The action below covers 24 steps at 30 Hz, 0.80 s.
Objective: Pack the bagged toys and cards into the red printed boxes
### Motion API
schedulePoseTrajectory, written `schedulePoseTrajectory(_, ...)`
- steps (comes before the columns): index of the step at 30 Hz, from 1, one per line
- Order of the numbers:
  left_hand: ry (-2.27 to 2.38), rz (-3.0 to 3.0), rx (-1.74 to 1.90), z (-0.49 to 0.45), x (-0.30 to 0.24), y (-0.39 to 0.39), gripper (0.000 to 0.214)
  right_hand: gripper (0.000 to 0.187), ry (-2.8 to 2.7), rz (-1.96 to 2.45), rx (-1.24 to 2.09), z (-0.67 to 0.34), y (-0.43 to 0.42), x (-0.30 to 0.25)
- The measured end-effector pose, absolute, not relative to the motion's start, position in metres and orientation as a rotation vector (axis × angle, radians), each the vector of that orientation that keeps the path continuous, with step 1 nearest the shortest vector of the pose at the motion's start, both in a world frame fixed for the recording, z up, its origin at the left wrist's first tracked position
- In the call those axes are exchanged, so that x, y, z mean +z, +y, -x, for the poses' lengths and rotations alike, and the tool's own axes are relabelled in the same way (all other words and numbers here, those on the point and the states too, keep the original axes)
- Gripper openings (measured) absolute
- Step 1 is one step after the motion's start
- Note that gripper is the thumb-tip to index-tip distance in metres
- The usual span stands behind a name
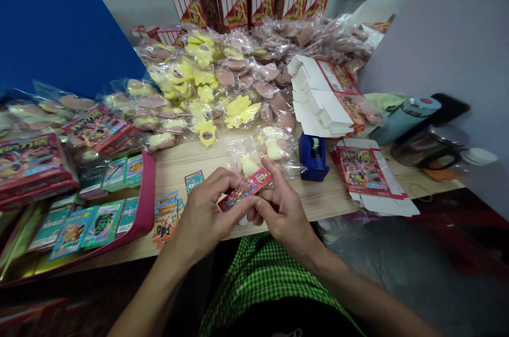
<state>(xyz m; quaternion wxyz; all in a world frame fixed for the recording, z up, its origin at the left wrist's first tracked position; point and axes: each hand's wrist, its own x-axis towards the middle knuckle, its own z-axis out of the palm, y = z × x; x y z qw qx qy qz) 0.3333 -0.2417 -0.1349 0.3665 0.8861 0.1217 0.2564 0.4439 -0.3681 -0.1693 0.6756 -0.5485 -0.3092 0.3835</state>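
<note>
My left hand [204, 209] and my right hand [280, 209] meet above the front edge of the wooden table [318, 196]. Both pinch a small red printed packet [246, 189] between fingers and thumbs. A clear bag with pale yellow toys [264, 154] lies just behind the hands. A loose small card [194, 180] rests on the table left of my left hand, near a little pile of printed cards [167, 215].
A pink tray [147, 204] of green card packs sits at left. A heap of bagged yellow and pink toys [222, 77] fills the back. A blue tape dispenser [313, 155], flat unfolded cartons [330, 98] and a printed carton blank [363, 170] lie at right.
</note>
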Motion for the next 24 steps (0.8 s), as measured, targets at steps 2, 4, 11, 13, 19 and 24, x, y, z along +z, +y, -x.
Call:
schedulePoseTrajectory(2, 0.360, -2.274, 0.521, -0.340, -0.126, -0.237, 0.011, 0.086, -0.682, 1.234, 0.869, -0.444, -0.366, -0.169)
schedulePoseTrajectory(4, 0.376, -2.322, 0.384, -0.347, -0.119, -0.234, 0.014, 0.086, -0.663, 1.228, 0.877, -0.444, -0.362, -0.170)
schedulePoseTrajectory(11, 0.457, -2.773, 0.413, -0.358, -0.115, -0.233, 0.011, 0.086, -0.483, 1.302, 1.092, -0.444, -0.355, -0.189)
schedulePoseTrajectory(13, 0.558, -2.693, 0.462, -0.350, -0.118, -0.230, 0.013, 0.078, -0.478, 1.368, 1.103, -0.447, -0.362, -0.197)
schedulePoseTrajectory(19, 1.019, -2.118, 0.770, -0.287, -0.179, -0.232, 0.033, 0.035, -0.811, 1.785, 0.476, -0.491, -0.406, -0.201)
schedulePoseTrajectory(24, 1.251, -2.346, 0.694, -0.267, -0.229, -0.257, 0.022, 0.035, -1.140, 2.199, 0.078, -0.540, -0.400, -0.179)
